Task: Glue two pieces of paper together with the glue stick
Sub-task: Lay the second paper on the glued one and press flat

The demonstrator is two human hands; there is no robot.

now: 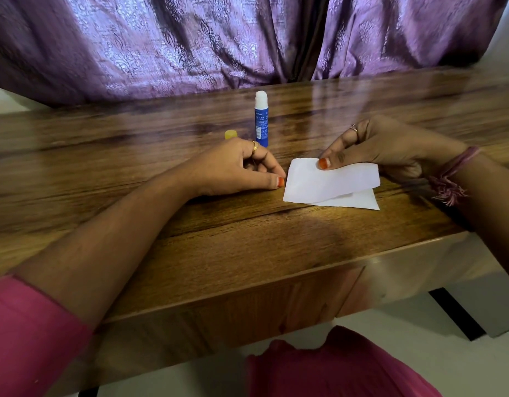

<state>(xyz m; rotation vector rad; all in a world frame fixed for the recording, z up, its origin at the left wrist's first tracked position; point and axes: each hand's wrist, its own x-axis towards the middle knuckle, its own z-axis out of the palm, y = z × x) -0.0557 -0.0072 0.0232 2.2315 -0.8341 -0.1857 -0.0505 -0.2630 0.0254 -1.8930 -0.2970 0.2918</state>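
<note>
- Nearest to us, our pink sleeve (pixel 27 333) and pink clothing frame the bottom edge, with the front lip of the brown wood-grain table (pixel 247 242) just beyond.
- On the table lies the lower white paper piece (pixel 359 201), flat, with only its near right corner showing.
- Over it sits the upper white paper piece (pixel 327 181), its left end down on the wood and its right side lifted and slightly skewed, so the two edges do not line up.
- Our right hand (pixel 390 147) pinches the far edge of that upper piece between thumb and fingers.
- Our left hand (pixel 239 167) rests on the wood, fingers curled loosely and holding nothing, thumb tip just beside the left edge of the paper; whether it touches, we cannot tell.
- Behind the left hand stands the blue glue stick with its white tip exposed (pixel 261 118), upright and uncapped, and a small yellow cap (pixel 230 134) sits beside it.
- Farthest back hangs a purple patterned curtain (pixel 190 38).
- We judge the risk is a crooked bond: pressing down while the upper piece is skewed would fix the misalignment, and with nothing pinning the lower sheet it may slide.
- A hand reaching back could also knock over the standing stick, and its bare tip may dry out.
</note>
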